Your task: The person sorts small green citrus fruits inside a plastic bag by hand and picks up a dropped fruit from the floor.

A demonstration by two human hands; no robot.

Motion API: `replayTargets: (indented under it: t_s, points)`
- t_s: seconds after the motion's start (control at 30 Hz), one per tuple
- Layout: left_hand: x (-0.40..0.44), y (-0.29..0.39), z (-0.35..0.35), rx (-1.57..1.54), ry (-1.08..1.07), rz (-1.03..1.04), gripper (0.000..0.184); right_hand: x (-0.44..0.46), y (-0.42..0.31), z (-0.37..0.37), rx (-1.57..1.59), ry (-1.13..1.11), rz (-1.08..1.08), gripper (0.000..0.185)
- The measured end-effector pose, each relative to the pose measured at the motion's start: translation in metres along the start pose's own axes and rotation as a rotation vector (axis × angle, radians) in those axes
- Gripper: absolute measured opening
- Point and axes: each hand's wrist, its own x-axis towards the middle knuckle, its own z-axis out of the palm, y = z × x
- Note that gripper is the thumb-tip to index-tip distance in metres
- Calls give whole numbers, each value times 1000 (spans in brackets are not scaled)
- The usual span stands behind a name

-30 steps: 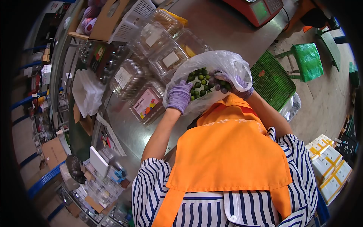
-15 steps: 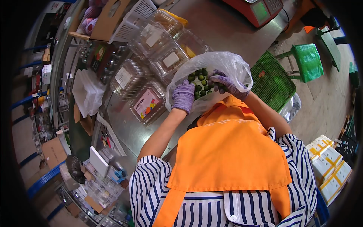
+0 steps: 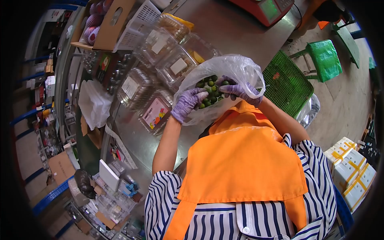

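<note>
A clear plastic bag (image 3: 236,62) lies wide open in front of me, with several small green limes (image 3: 213,89) inside. My left hand (image 3: 188,103), in a purple knitted glove, reaches in from the left side, its fingers curled over the limes; whatever they hold is hidden. On the other side, my right hand (image 3: 243,91), gloved alike, has its fingers bent around a dark green lime at the fingertips. Bag film partly covers the right wrist.
Clear clamshell boxes (image 3: 176,66) are stacked left of the bag on the metal table (image 3: 224,32). A red scale (image 3: 266,10) stands at the back. To the right are a green basket (image 3: 286,82) and a green-covered stool (image 3: 324,60). White foam boxes (image 3: 350,172) sit at lower right.
My left hand has moved slightly left and down, its fingers now pointing inward over the limes. My right hand remains among the limes, its fingers slightly shifted.
</note>
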Motion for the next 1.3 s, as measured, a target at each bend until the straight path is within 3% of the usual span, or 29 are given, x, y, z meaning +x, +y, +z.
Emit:
replayTargets:
  t_s: [0.1, 0.2, 0.3, 0.4, 0.5, 0.7, 0.93, 1.03, 1.17, 1.23, 1.3]
  points:
    - [-1, -13, 1, -438, -218, -16, 26, 2, -10, 9, 31, -107, 58, 34]
    - [-7, -6, 12, -637, -210, -61, 26, 6, -12, 9, -33, -187, 102, 38]
    - [-4, -10, 10, -556, -207, -57, 25, 6, -17, 8, -72, -206, 105, 38]
    - [-9, -2, 10, -435, -232, 78, 23, 6, -14, 4, -54, -204, 72, 38]
    - [-13, 8, 15, -376, -150, 84, 19, 6, -6, 2, -23, -188, 27, 36]
    - [-19, 17, 23, -374, -54, 159, 28, 4, -11, 2, 4, -175, 37, 37]
    - [-27, 30, 30, -360, 37, 214, 18, 8, 3, -1, 213, -217, 72, 39]
    - [-20, 24, 30, -338, 87, 223, 21, 5, -5, 6, 23, -188, -22, 40]
    - [-18, 16, 37, -325, 237, 281, 25, 10, -8, 11, 76, -203, 2, 36]
    - [-19, 20, 40, -303, 354, 347, 21, 22, 10, 24, 326, -38, -172, 31]
    - [-12, 26, 56, -48, 592, 752, 17, 31, 21, 26, 833, -41, 224, 29]
